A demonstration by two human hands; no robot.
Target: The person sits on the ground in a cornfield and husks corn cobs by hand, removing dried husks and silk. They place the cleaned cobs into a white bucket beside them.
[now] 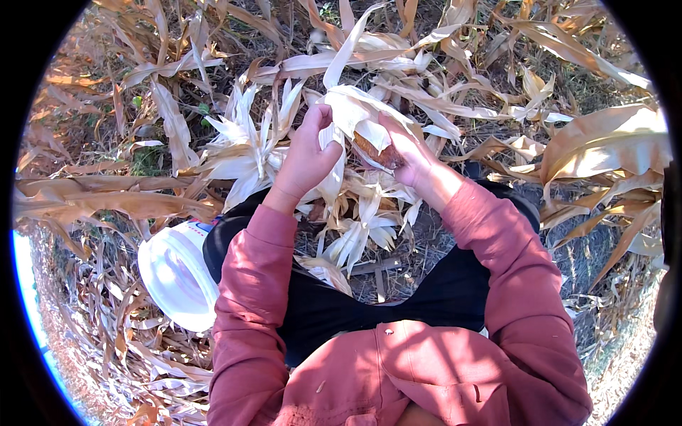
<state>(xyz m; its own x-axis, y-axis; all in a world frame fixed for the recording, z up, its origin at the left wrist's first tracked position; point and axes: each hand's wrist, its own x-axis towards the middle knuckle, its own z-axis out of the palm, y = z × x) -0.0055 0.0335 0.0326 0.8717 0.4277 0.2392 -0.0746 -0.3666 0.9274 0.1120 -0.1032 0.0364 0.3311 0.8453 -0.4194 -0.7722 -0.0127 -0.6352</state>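
Note:
An ear of corn [378,150] in pale dry husk [355,108] is in front of me, its brownish side showing below a torn husk flap. My right hand [410,153] wraps around it from the right; some of its fingers are hidden by the husk. At the left of the ear, my left hand [309,155] has its thumb and index finger apart, close to the loose husk leaves. I see nothing gripped in it. Stripped white husks [245,142] lie to the left, and more husks [359,227] lie between my legs.
A white plastic bucket [177,280] stands by my left leg, tilted in the picture. Dry corn stalks [114,195] and broad brown leaves [604,145] surround me on both sides. Straw and dry leaves litter the ground.

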